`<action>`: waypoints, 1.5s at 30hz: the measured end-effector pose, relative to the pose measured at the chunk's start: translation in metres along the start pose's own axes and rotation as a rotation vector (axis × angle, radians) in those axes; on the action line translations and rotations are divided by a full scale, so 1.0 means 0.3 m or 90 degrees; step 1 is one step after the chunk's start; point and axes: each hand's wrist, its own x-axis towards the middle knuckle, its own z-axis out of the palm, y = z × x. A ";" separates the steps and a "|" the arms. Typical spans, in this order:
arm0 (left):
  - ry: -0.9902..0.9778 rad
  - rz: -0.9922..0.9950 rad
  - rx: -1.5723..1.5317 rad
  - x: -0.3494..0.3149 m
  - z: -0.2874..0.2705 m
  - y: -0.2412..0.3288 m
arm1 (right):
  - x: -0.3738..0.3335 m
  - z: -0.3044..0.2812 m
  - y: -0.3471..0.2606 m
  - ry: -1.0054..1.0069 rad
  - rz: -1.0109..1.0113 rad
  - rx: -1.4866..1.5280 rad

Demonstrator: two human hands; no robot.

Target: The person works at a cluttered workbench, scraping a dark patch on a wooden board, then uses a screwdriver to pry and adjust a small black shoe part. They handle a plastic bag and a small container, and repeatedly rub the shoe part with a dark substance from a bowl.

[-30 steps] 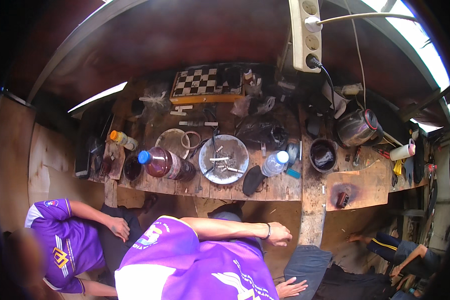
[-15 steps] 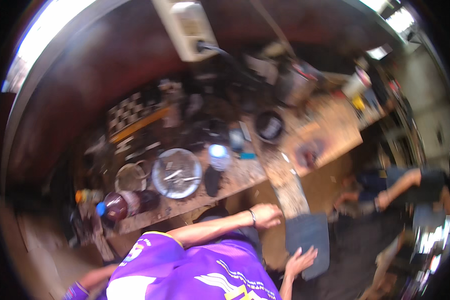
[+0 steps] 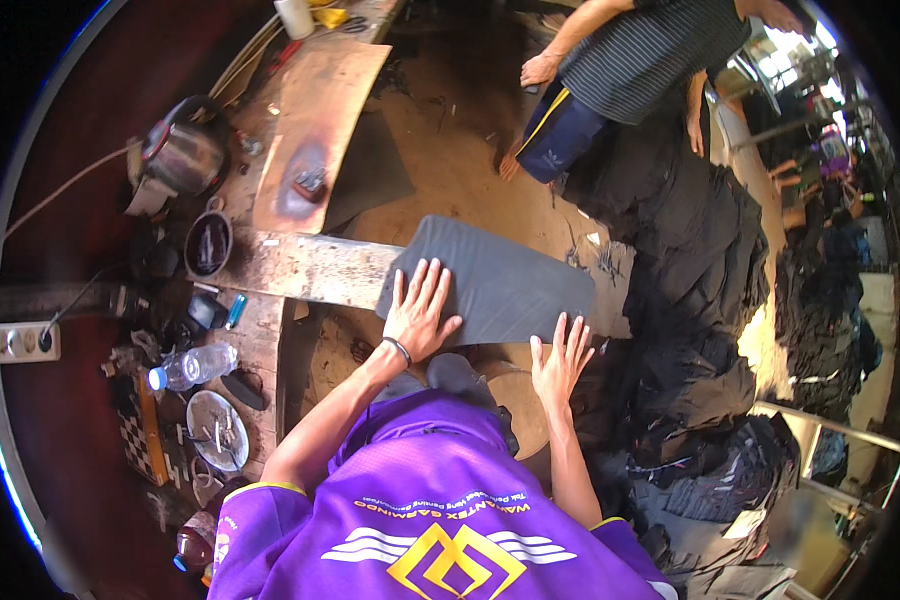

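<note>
A dark grey flat piece with rounded corners, cloth-like and faintly creased, lies over the end of a worn wooden plank. My left hand rests palm down on its left part, fingers stretched out, a dark band around the wrist. At its lower right edge my right hand has its fingers spread, the tips touching or just beside the piece. Neither hand grips anything.
On the left bench stand a clear bottle, a round dish, a dark cup and a pot. A scorched board lies beyond. Dark cloth piles fill the right. Another person is at the far side.
My view has swung to the right. My left hand, loosely closed beside the plank before, now lies spread on the grey piece. My right hand has moved to the piece's lower right edge.
</note>
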 end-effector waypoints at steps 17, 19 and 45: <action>0.029 0.097 0.134 0.426 0.004 0.019 | 0.022 0.054 -0.059 0.130 0.195 0.217; 0.030 0.116 0.125 0.455 0.014 -0.002 | 0.000 0.060 -0.093 0.151 0.245 0.266; 0.103 0.094 0.101 0.471 0.069 -0.042 | -0.818 0.256 -0.252 -0.205 0.878 0.455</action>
